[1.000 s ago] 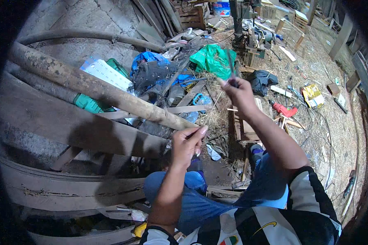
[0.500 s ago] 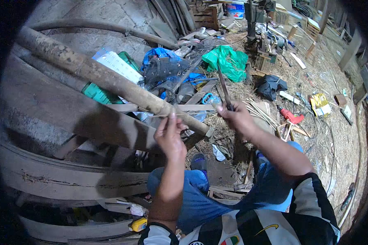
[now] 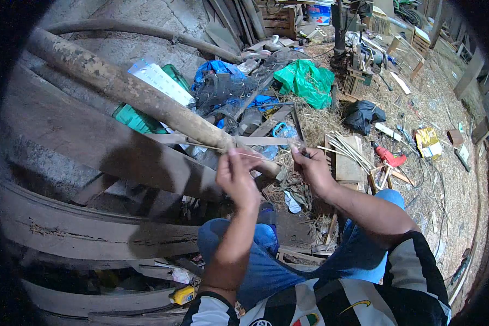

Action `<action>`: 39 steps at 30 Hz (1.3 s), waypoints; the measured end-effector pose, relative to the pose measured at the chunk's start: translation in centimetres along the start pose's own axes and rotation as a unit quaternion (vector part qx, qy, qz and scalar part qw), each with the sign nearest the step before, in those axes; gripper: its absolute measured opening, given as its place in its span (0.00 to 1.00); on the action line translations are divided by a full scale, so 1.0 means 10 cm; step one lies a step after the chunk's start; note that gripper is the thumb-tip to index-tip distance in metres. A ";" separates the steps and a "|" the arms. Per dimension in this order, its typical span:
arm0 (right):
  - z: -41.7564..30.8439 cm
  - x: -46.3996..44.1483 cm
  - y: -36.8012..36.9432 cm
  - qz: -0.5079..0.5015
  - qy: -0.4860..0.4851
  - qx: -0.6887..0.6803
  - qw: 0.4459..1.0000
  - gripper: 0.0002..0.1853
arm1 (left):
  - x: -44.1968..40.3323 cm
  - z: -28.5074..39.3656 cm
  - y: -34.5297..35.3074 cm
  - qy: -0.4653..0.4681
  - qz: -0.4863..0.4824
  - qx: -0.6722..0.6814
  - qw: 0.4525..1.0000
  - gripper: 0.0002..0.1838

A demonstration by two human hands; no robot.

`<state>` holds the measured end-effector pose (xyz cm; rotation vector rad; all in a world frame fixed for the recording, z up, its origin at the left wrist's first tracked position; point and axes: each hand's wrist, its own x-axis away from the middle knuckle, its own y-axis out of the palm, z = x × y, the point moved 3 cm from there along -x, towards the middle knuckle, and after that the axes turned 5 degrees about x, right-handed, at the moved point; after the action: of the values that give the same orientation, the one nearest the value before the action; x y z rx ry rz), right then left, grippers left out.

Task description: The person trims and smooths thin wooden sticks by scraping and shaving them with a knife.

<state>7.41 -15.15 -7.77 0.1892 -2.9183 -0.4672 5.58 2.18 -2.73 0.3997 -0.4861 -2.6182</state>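
My left hand (image 3: 238,176) is closed, its fingertips pinching a thin wooden stick (image 3: 205,145) that runs past both sides of the fingers. The hand is just in front of the lower end of a long round pole (image 3: 193,124). Wrapped round a knife's handle, my right hand (image 3: 314,171) is beside the left, a short gap apart. The knife (image 3: 298,122) has a dark, narrow blade pointing up and away from me. Behind both hands lies a flat pale wooden strip (image 3: 263,140).
Several thin sticks (image 3: 346,149) lie at the right, near a red drill (image 3: 388,156). A black bag (image 3: 364,116) and green plastic (image 3: 305,81) sit farther back. Large planks (image 3: 108,144) fill the left side. A yellow bottle (image 3: 183,295) lies low at the left.
My right hand has come slightly lower and the knife's blade has tipped. My left hand has moved a little right with the stick. The view has shifted slightly.
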 end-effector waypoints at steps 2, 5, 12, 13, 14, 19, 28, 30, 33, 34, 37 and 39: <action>0.05 -0.09 -0.15 0.000 -0.004 0.102 0.995 0.19 | -0.14 0.11 -0.05 -0.028 0.006 0.036 0.999 0.16; -0.20 -0.09 -0.16 0.039 -0.224 0.377 0.898 0.22 | -0.10 0.09 -0.07 -0.082 -0.029 0.045 0.995 0.15; -0.70 0.11 -0.02 -0.056 -0.284 0.531 0.797 0.15 | 0.21 0.07 0.11 -0.243 -0.104 0.056 0.963 0.17; -0.70 0.14 -0.01 -0.060 -0.338 0.513 0.787 0.13 | 0.23 0.07 0.11 -0.241 -0.113 0.034 0.963 0.17; -0.72 0.15 0.00 -0.057 -0.336 0.515 0.787 0.13 | 0.25 0.07 0.13 -0.239 -0.122 0.011 0.963 0.17; -0.78 0.15 -0.02 -0.079 -0.360 0.561 0.741 0.13 | 0.33 0.06 0.21 -0.238 -0.156 0.019 0.959 0.16; -0.86 0.07 -0.14 -0.005 -0.395 0.571 0.720 0.11 | 0.32 0.07 0.19 -0.193 -0.179 -0.053 0.963 0.14; -0.89 0.18 -0.05 -0.040 -0.399 0.584 0.706 0.11 | 0.34 0.07 0.21 -0.173 -0.180 -0.072 0.966 0.14; -0.91 0.19 -0.05 -0.034 -0.408 0.587 0.698 0.12 | 0.35 0.07 0.21 -0.167 -0.169 -0.064 0.969 0.13; -0.92 0.19 -0.06 -0.031 -0.407 0.595 0.693 0.12 | 0.35 0.07 0.20 -0.175 -0.173 -0.063 0.967 0.13; -0.96 0.06 -0.21 -0.001 -0.363 0.608 0.707 0.11 | 0.34 0.09 0.20 -0.196 -0.176 -0.061 0.963 0.13; -0.91 0.05 -0.19 0.006 -0.364 0.604 0.709 0.11 | 0.32 0.09 0.20 -0.214 -0.174 -0.050 0.960 0.14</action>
<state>8.86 -19.71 0.21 0.1483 -3.3318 1.8565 3.22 -0.75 -1.75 -0.1382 -0.4457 -3.0694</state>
